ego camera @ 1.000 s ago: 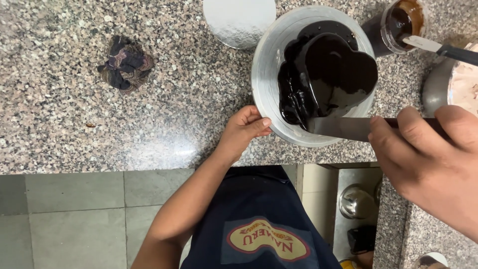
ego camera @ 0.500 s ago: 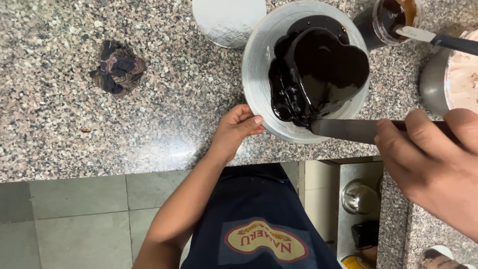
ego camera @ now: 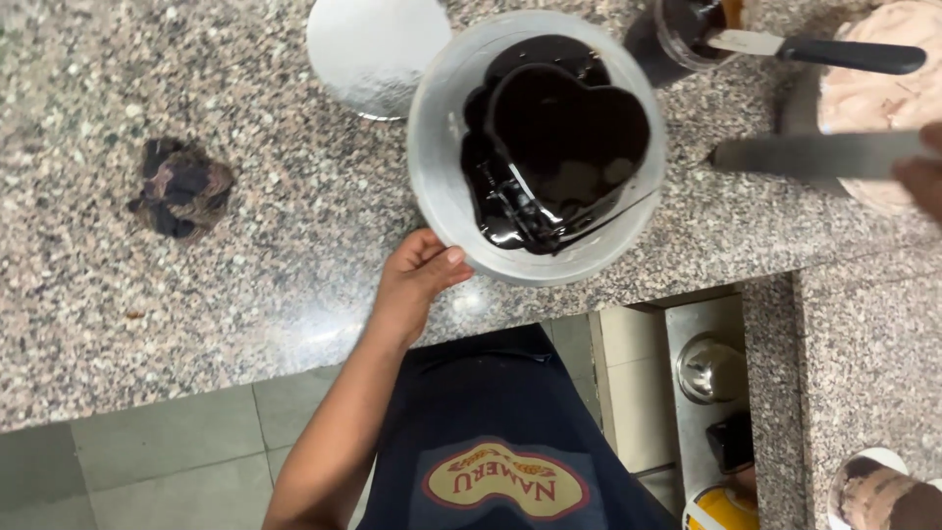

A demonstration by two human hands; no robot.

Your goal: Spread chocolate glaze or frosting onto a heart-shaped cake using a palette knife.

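**Heart cake on the granite counter**

The left hand (ego camera: 417, 280) grips the near rim of the round white cake board (ego camera: 442, 186). The right hand (ego camera: 922, 177), mostly out of frame, holds a palette knife (ego camera: 814, 155) beside it. On the board sits a chocolate-glazed heart-shaped cake (ego camera: 564, 137).

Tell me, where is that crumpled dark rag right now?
In the head view, the crumpled dark rag lies alone on the granite counter at the far left, well apart from the left hand and the round white board.
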